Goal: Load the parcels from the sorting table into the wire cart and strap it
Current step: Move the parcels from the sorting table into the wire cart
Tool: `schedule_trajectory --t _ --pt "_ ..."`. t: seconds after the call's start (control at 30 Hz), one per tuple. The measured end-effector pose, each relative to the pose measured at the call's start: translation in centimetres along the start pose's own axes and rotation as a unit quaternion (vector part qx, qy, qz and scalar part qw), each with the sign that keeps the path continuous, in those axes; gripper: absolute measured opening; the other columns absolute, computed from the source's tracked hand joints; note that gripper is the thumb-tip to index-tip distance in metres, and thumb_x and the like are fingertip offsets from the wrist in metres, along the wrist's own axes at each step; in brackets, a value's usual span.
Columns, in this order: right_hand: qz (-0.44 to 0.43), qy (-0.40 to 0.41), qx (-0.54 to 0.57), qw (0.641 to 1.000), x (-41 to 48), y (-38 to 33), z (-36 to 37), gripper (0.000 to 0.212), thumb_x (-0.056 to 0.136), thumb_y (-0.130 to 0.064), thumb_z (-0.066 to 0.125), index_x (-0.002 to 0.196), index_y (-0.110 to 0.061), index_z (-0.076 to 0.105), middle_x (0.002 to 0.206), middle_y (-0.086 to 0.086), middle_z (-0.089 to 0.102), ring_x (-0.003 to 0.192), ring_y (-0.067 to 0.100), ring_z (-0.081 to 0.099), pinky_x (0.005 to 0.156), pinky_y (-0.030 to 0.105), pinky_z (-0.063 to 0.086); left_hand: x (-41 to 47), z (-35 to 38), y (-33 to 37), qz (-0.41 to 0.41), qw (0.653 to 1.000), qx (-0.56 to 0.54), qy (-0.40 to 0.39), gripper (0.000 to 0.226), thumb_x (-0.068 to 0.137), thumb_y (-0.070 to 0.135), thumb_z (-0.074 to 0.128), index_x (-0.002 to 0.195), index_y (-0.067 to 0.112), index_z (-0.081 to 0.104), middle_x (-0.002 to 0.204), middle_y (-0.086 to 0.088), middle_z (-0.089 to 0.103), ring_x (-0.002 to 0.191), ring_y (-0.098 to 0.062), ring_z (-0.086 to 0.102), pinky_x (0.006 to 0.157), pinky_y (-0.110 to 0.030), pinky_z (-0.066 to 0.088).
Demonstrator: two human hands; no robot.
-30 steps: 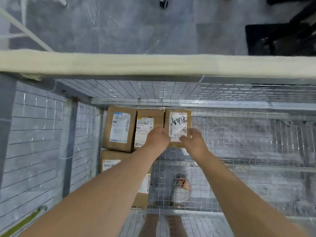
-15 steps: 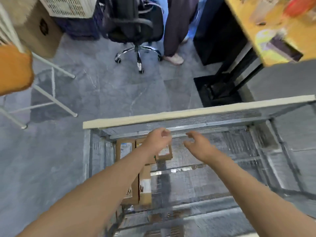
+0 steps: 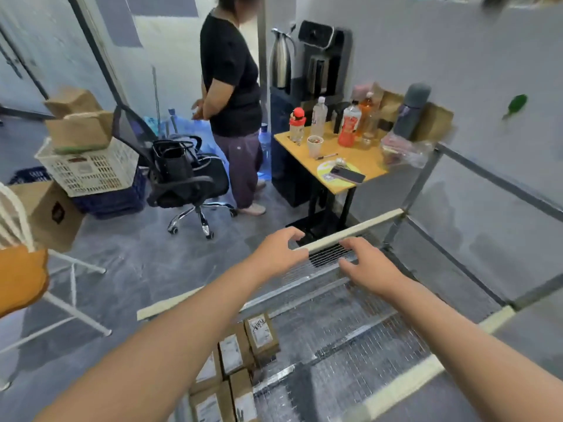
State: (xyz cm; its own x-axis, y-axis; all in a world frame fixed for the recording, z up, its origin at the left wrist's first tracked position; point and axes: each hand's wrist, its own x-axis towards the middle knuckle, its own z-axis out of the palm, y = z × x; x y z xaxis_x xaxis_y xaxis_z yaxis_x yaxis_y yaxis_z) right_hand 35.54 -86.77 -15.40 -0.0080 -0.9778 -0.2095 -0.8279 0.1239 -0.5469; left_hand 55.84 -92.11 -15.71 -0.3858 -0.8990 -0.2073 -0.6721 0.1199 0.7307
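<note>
head view: looks down into a grey wire-mesh cart point(image 3: 350, 315) with a cream padded top rail point(image 3: 353, 231).
risk: the upright stack could topple if the cart gets jolted; no strap shows.
risk 2: fingers could snag in the mesh.
left hand point(image 3: 278, 254): empty, fingers apart and loosely curled, at the rail; contact, cannot tell.
right hand point(image 3: 370, 266): empty, fingers spread, over the mesh.
brown cardboard parcels with white labels point(image 3: 262, 333): packed against the cart's left side, well below both hands' fingers, touching neither.
</note>
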Motion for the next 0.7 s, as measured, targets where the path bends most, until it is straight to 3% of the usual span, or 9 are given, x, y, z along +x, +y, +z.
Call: schedule_trajectory --t 0.27,0.43,0.7 --pt "-0.002 0.095 -0.037 0.995 -14.1 2.7 -10.9 0.052 0.096 -0.032 0.057 0.144 -0.015 0.043 0.139 0.004 0.046 0.125 0.020 0.048 0.104 0.029 0.037 -7.1 3.7 15.4 0.141 0.981 0.122 -0.046 0.051 0.089 0.033 0.061 0.138 0.023 0.050 0.139 0.003 0.052 0.124 -0.017 0.053 0.100 -0.033 0.046" --pt "0.044 0.165 -0.049 0.984 -22.8 5.2 -15.3 0.051 0.096 -0.034 0.056 0.142 -0.016 0.043 0.143 0.003 0.044 0.135 0.019 0.040 0.113 0.034 0.032 -10.9 6.1 23.2 0.255 0.927 0.271 -0.046 0.052 0.094 0.031 0.057 0.143 0.016 0.045 0.143 -0.001 0.047 0.131 -0.019 0.045 0.107 -0.037 0.040" --pt "0.161 0.236 -0.074 0.955 -35.0 7.8 -16.4 0.049 0.097 -0.034 0.054 0.142 -0.017 0.043 0.145 0.001 0.044 0.134 0.018 0.044 0.110 0.035 0.036 -15.8 10.4 30.3 0.386 0.871 0.300 -0.041 0.051 0.096 0.036 0.052 0.142 0.016 0.044 0.145 0.001 0.045 0.134 -0.017 0.043 0.107 -0.034 0.038"
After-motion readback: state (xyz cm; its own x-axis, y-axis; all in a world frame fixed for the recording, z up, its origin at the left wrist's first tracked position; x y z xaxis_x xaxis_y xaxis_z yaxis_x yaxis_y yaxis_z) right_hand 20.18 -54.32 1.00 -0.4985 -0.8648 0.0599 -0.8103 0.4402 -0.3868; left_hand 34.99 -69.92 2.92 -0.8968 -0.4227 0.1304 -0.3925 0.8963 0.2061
